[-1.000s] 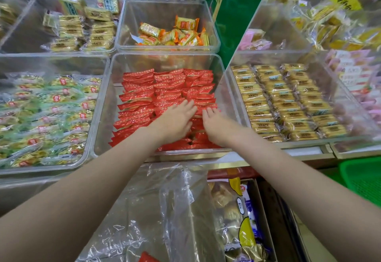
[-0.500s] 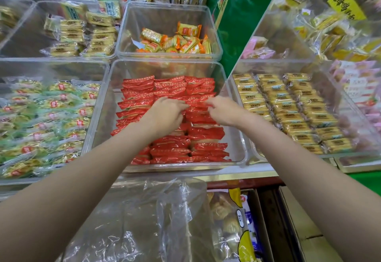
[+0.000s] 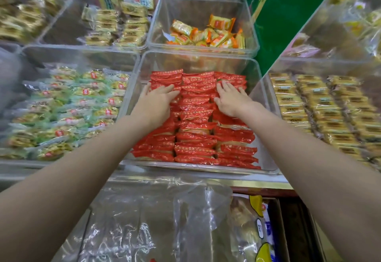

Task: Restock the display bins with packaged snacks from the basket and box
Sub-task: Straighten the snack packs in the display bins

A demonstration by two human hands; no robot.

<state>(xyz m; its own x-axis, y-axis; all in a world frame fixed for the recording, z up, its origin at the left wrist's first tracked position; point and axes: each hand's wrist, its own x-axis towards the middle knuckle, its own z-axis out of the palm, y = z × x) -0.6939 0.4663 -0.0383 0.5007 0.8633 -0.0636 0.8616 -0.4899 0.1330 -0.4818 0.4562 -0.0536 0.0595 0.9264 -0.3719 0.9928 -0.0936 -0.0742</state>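
Note:
A clear display bin (image 3: 266, 101) in the middle holds three rows of red packaged snacks (image 3: 194, 138). My left hand (image 3: 156, 103) lies flat on the left row, fingers spread toward the bin's far end. On the right row my right hand (image 3: 231, 101) presses down the same way, fingers straight. Neither hand holds a packet. Below the counter edge lies a crumpled clear plastic bag (image 3: 144, 226) over a box (image 3: 282, 233) that holds a blue and yellow snack bag (image 3: 263, 241).
Around the red bin stand other clear bins: green-and-yellow packets (image 3: 68, 111) at left, orange packets (image 3: 208, 35) behind, gold packets (image 3: 115, 24) at back left, gold bars (image 3: 321, 109) at right. A green panel (image 3: 288, 14) rises at back right. A metal counter edge (image 3: 206, 181) runs in front.
Both hands have slid from the near end of the red rows toward the far end and spread apart, onto the left and right rows. The view has tilted forward.

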